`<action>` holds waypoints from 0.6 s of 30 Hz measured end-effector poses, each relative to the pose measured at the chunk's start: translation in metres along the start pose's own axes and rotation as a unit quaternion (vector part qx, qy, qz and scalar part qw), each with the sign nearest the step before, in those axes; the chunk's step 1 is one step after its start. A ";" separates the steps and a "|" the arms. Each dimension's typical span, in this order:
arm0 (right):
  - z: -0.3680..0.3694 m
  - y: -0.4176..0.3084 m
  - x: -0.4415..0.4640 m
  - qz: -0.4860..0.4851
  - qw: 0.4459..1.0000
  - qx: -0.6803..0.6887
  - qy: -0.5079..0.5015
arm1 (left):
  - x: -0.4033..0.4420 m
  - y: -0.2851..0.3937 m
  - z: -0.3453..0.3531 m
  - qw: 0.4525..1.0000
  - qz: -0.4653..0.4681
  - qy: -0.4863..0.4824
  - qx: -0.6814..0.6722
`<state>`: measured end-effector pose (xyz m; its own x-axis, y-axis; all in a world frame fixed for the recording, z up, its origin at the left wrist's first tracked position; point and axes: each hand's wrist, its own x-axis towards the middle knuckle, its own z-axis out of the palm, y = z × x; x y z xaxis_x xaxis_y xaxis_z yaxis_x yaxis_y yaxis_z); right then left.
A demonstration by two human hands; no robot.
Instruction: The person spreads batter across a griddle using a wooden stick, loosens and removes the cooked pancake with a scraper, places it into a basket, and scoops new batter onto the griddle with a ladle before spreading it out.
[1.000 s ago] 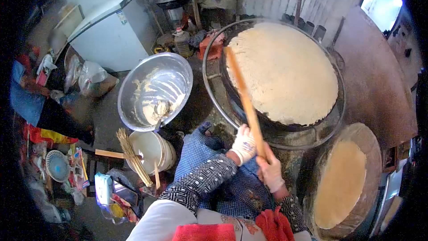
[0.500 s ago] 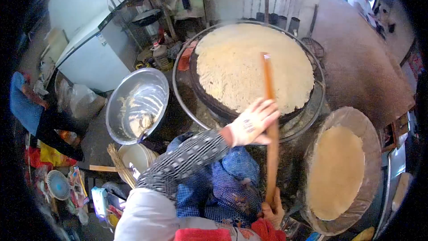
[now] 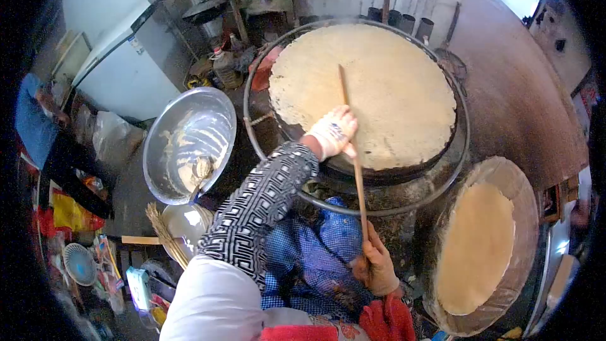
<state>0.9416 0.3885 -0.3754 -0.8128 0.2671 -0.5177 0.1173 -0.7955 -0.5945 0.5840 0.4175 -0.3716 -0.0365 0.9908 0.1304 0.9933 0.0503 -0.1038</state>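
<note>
Field notes, my view from above. Pale sheet lies on the round griddle, spread nearly to the rim all round; edge ragged, surface fairly even. I judge the spreading mostly done. My left hand closes round the middle of the wooden stick; my right hand has fingers curled about its lower part. Far end over the sheet; contact unclear. Metal bowl, left: smears and a ladle, little batter. Lined basket, right: another flat sheet inside. Doneness: can't tell.
</note>
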 end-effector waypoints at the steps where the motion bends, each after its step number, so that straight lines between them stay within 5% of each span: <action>1: 0.003 0.002 0.009 0.009 0.999 -0.033 -0.014 | -0.015 -0.013 -0.002 1.000 -0.021 -0.007 0.005; 5: 0.021 0.027 0.048 -0.085 0.985 -0.142 -0.057 | -0.078 -0.047 -0.026 0.997 -0.074 0.001 0.015; 12: 0.054 0.063 0.051 -0.053 0.952 -0.292 -0.069 | -0.217 -0.055 -0.041 0.978 -0.200 -0.017 0.050; 14: 0.049 0.075 0.028 -0.165 0.915 -0.363 -0.060 | -0.211 -0.037 -0.056 0.983 -0.169 0.066 0.033; 18: 0.006 0.094 -0.047 -0.232 0.891 -0.362 0.144 | -0.112 0.033 -0.080 0.984 -0.001 0.163 -0.073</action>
<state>0.9870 0.2978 -0.4031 -0.7014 0.6878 -0.1871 0.2284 -0.0317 -0.9730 0.6293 0.2982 -0.3102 -0.0249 0.8964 0.4425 0.9993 0.0099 0.0363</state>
